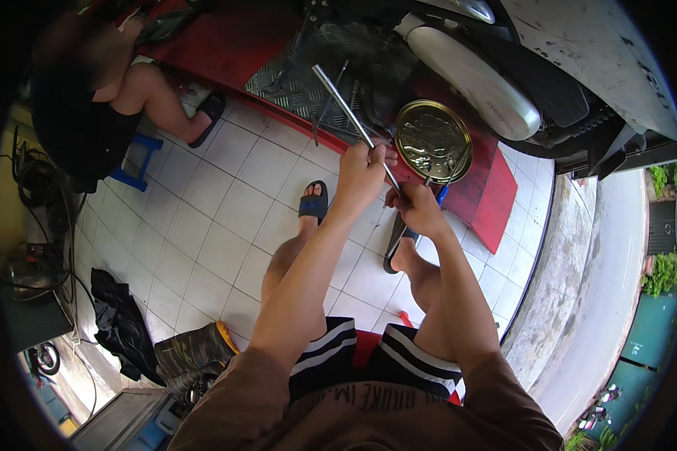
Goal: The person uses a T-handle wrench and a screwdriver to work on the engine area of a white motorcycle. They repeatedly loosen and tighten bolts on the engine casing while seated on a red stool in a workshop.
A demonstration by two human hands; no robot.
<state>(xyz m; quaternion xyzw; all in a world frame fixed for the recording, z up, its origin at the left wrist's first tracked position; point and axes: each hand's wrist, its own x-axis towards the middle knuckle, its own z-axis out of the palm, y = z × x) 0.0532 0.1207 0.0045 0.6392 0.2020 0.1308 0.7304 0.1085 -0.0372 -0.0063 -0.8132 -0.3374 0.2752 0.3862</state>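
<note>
My left hand (pixel 362 179) is wrapped around a long, shiny metal tube (pixel 344 105), which slants up and to the left over the edge of the red platform. Close to it, my right hand (pixel 420 210) is closed at the tube's lower end; its fingertips are partly hidden. Just beyond my hands, a round gold-coloured metal tray (pixel 433 139) rests on the platform, its surface glossy. A thin tool lies across the tray's near rim, and something with a blue handle (pixel 443 197) shows beside my right hand.
The red platform (pixel 222 49) has a chequered metal plate (pixel 278 90) with loose tools. A motorcycle's silver muffler (pixel 474 79) overhangs it at the right. Another person (pixel 83 113) sits at far left by a blue stool (pixel 139 161). Black cloth (pixel 120 323) lies on the tiled floor.
</note>
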